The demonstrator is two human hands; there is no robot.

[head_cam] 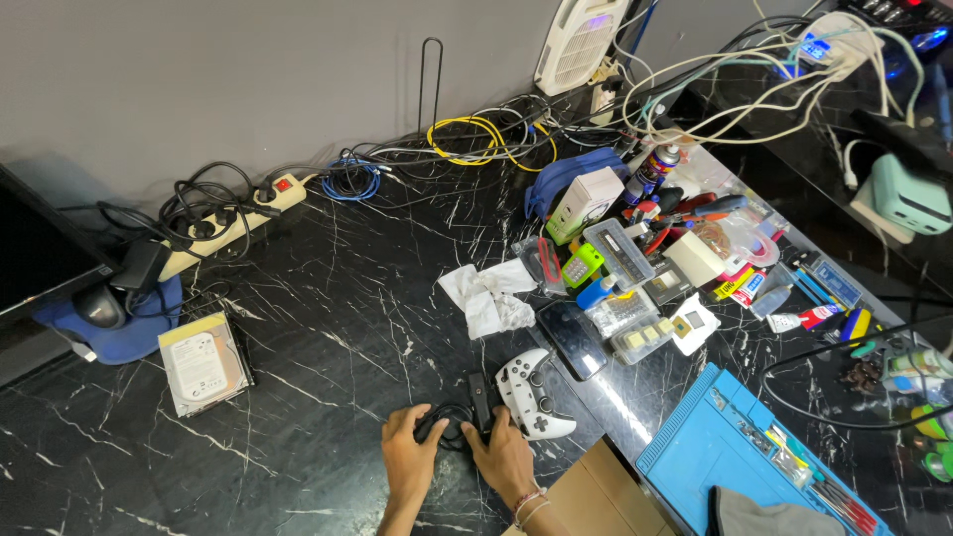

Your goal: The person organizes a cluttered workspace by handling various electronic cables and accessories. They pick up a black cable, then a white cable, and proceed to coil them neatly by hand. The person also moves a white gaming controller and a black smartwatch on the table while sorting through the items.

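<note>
- Grip: left hand (409,449) and right hand (504,455) are both curled around a black game controller (459,421), fingers pressed on its two lobes; it is pinched between the palms, low on or just above the black marble table (328,328).
- Location: the black game controller lies at the near edge of the table, in front of the person, just beside a white game controller (534,393) resting on the surface to the right.
- Handling, judged: a light, rigid plastic shell, smooth and somewhat slippery; sticks and buttons look the fragile parts. Best taken by the two grips, as now, not by the protruding piece at its top.
- Head view, near: crumpled white cloth (488,294) beyond the controllers; dark phone (574,337) face up beside the white one; cardboard box corner (588,494) by the right wrist.
- Head view, left: bare hard drive (204,363) flat on the table; power strip (230,220) with tangled black cables along the wall; computer mouse (99,308) on a blue pad.
- Head view, right: blue work mat (717,437) with small tools; clutter of small boxes, a spray can (655,169) and memory modules in clear cases; white cables run to a charger at far right.
</note>
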